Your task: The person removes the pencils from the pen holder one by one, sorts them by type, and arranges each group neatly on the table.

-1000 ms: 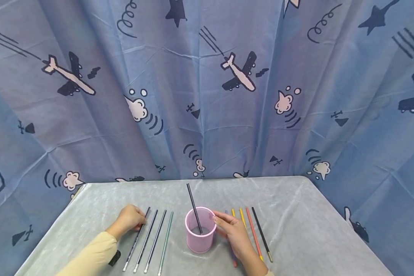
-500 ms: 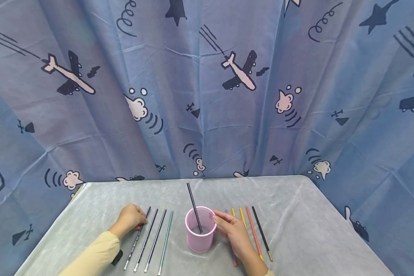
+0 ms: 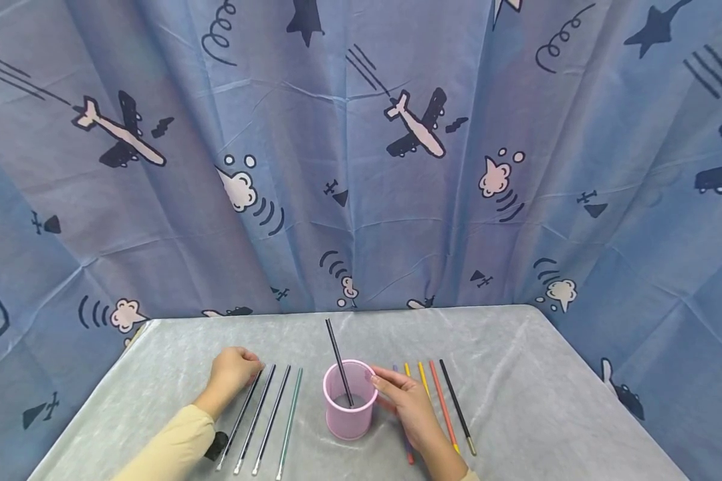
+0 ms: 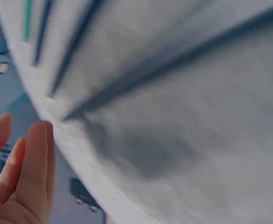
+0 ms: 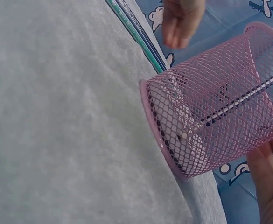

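My left hand [image 3: 231, 371] is at the far tip of the leftmost dark pencil [image 3: 241, 415]. In the left wrist view, that hand's fingers [image 4: 36, 163] are straight, with the thumb apart and the pencil tip just beyond them. On the table's middle stands a pink mesh pen holder [image 3: 349, 426], with a dark pencil [image 3: 338, 357] leaning in it, eraser end down. My right hand [image 3: 414, 411] holds the holder's right side, its thumb at the rim. Two more dark pencils [image 3: 255, 419] and a green pencil [image 3: 289, 424] lie beside the leftmost one.
Right of the holder lie several pencils, among them a red one [image 3: 443, 404] and a black one [image 3: 457, 406]; my right hand partly covers some. A grey cloth [image 3: 517, 387] covers the table. Behind it hangs a blue curtain [image 3: 313, 174].
My left hand has moved forward and slightly right, from the upper part of the leftmost pencil to its far tip. The right hand and the pen holder have stayed put.
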Action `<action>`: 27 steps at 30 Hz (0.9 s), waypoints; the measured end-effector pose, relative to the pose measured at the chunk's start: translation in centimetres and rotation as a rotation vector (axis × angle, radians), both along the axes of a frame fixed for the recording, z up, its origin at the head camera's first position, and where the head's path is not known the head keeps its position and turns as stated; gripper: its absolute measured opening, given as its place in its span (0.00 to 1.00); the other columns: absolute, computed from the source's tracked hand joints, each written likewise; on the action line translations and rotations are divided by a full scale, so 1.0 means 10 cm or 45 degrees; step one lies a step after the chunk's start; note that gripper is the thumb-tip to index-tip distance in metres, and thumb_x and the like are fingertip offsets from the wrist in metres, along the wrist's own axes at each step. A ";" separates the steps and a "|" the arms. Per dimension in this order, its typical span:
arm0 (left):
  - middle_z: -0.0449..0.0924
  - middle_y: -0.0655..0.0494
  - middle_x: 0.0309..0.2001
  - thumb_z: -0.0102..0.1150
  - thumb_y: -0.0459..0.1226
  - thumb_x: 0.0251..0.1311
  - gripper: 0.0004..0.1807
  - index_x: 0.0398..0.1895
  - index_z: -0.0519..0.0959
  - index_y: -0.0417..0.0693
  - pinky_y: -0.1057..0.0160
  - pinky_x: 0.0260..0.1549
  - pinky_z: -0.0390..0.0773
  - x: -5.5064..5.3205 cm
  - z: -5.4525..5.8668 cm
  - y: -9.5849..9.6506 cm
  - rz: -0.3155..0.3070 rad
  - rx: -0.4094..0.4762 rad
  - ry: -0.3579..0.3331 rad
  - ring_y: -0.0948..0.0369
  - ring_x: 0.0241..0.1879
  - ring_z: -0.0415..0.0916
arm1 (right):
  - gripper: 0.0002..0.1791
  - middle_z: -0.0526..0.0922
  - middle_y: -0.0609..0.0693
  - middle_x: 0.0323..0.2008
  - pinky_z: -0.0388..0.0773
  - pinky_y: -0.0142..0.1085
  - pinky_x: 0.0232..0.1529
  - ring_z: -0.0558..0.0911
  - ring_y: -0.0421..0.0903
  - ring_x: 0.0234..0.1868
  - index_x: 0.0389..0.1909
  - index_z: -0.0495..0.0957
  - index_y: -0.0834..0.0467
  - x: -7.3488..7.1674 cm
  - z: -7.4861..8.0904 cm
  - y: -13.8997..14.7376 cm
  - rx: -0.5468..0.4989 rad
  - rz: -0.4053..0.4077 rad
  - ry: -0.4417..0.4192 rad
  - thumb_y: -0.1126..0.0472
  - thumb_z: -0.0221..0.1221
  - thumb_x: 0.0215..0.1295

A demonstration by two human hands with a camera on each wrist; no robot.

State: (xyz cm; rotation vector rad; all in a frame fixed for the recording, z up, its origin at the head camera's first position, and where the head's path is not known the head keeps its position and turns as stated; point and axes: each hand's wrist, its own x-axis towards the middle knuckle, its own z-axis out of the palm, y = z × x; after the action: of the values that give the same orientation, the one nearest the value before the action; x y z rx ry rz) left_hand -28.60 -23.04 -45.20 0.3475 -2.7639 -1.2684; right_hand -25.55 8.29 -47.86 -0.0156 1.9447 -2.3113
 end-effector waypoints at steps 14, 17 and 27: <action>0.88 0.40 0.41 0.67 0.32 0.57 0.14 0.45 0.84 0.32 0.58 0.39 0.89 0.12 0.34 0.61 -0.142 0.416 0.135 0.52 0.39 0.87 | 0.25 0.88 0.48 0.47 0.86 0.34 0.52 0.84 0.33 0.45 0.59 0.75 0.72 0.00 0.01 0.00 0.009 -0.008 -0.002 0.62 0.63 0.65; 0.88 0.39 0.41 0.68 0.31 0.56 0.14 0.44 0.84 0.31 0.59 0.40 0.89 0.13 0.35 0.71 -0.159 0.455 0.148 0.52 0.39 0.87 | 0.25 0.88 0.48 0.47 0.86 0.34 0.52 0.84 0.33 0.45 0.59 0.75 0.72 0.00 0.01 -0.01 0.007 -0.010 -0.003 0.62 0.63 0.65; 0.86 0.35 0.45 0.67 0.30 0.57 0.17 0.48 0.81 0.28 0.57 0.44 0.89 0.11 0.39 0.95 -0.216 0.609 0.176 0.50 0.44 0.87 | 0.24 0.88 0.49 0.48 0.86 0.35 0.53 0.84 0.34 0.45 0.59 0.75 0.72 0.00 0.02 -0.01 0.008 -0.019 -0.015 0.63 0.63 0.65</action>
State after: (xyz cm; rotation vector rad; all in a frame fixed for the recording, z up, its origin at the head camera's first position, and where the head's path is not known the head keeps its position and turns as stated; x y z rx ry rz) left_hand -27.51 -13.53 -41.27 0.0459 -2.3918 -1.9137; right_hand -25.50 8.16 -47.70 0.0125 1.9527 -2.3092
